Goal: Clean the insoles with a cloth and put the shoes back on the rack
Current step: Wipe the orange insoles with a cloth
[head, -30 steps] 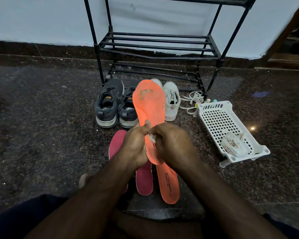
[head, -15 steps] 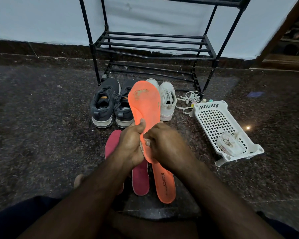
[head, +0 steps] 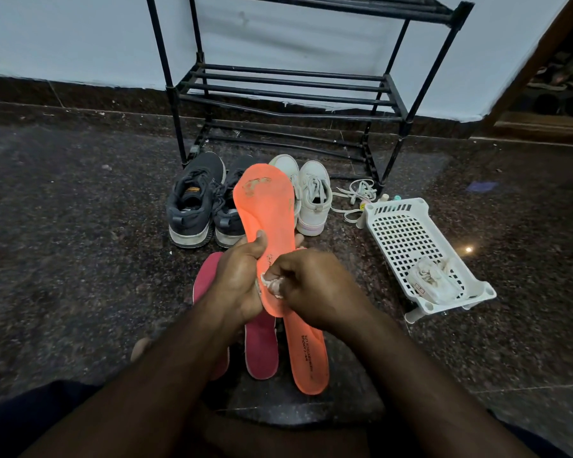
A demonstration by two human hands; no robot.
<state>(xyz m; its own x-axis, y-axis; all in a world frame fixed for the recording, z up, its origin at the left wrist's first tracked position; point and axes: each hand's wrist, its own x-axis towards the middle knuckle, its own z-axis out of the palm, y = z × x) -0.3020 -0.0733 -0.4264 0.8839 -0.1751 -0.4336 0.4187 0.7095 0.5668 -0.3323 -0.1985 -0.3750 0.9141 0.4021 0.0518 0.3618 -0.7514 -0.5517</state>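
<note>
On the left of the floor (head: 63, 259) two dark grey shoes (head: 192, 206) stand side by side, toes toward the black rack (head: 278, 94) against the wall. Below them two red insoles (head: 262, 348) lie flat, partly hidden by the forearms.

The left hand (head: 239, 282) comes up from the bottom of the view, wrist bent. Its fingers curl behind the lower part of an orange insole (head: 265, 206) while the thumb presses on the insole's front face, so it grips the insole and holds it upright, tip pointing toward the rack. The upper end of the insole shows a worn patch.

The right hand (head: 315, 289) meets it from the right. Its fingers are curled round a small white cloth (head: 273, 285), pinched against the heel end of the held insole.

A second orange insole (head: 306, 358), with dark print on it, lies flat on the floor under the right wrist, just right of the red ones: four insoles in all.

Behind the held insole stand two white shoes (head: 311, 196), one mostly hidden. Loose white laces (head: 354, 193) lie to their right, near the rack's foot.

Farthest right sits one white plastic basket (head: 407, 233), tilted, with a crumpled white bundle (head: 430, 282) in its near corner. A few small bottles (head: 389, 198) stand just behind it.
</note>
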